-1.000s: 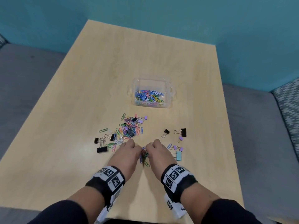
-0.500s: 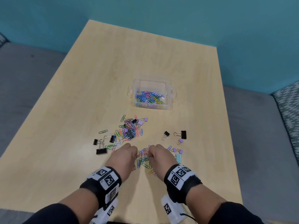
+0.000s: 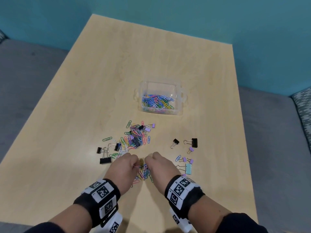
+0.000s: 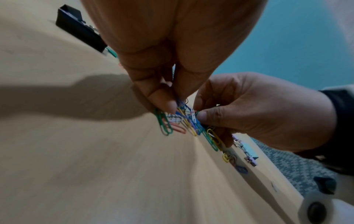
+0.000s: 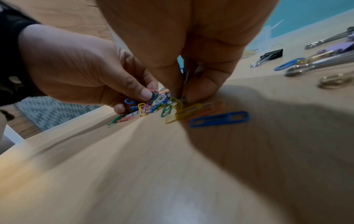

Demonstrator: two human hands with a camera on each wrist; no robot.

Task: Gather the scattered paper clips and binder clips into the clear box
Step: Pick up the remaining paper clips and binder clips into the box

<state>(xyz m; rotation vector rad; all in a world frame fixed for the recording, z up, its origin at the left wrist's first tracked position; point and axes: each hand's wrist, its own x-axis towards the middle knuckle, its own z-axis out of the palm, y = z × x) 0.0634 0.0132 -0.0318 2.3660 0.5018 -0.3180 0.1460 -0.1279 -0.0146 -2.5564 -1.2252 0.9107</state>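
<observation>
Inspecting from the largest item down: the table point(image 3: 168, 61) carries the clear box point(image 3: 160, 88) well beyond my hands, toward its far half, already holding a layer of coloured paper clips. Between the box and my hands lies the main scatter point(image 3: 136, 135) of paper clips and small binder clips, untouched. To its left sit black binder clips point(image 3: 105, 160); to the right, well apart, a second group point(image 3: 194, 142) of black and purple binder clips, plus a pale blue binder clip point(image 3: 188, 169) just beside my right wrist.

Change noted: against the view half a second ago, my hands have drawn closer to me and together, and the small cluster of paper clips point(image 3: 143, 172) that lay spread between them is now bunched under my fingertips. My left hand point(image 3: 122, 170) has its thumb and fingers curled, pinching part of that cluster point(image 4: 184, 119). My right hand point(image 3: 161, 170) does the same from the other side, fingertips closed on clips point(image 5: 180, 103) at the table surface. Several clips trail loose below the pinch, including a blue one point(image 5: 219, 119) lying flat on the wood.

Judgement: this handful is gathered but not secured. The trailing clips will likely drop on lifting. Most of the scatter, and every binder clip, remains outside the box.
</observation>
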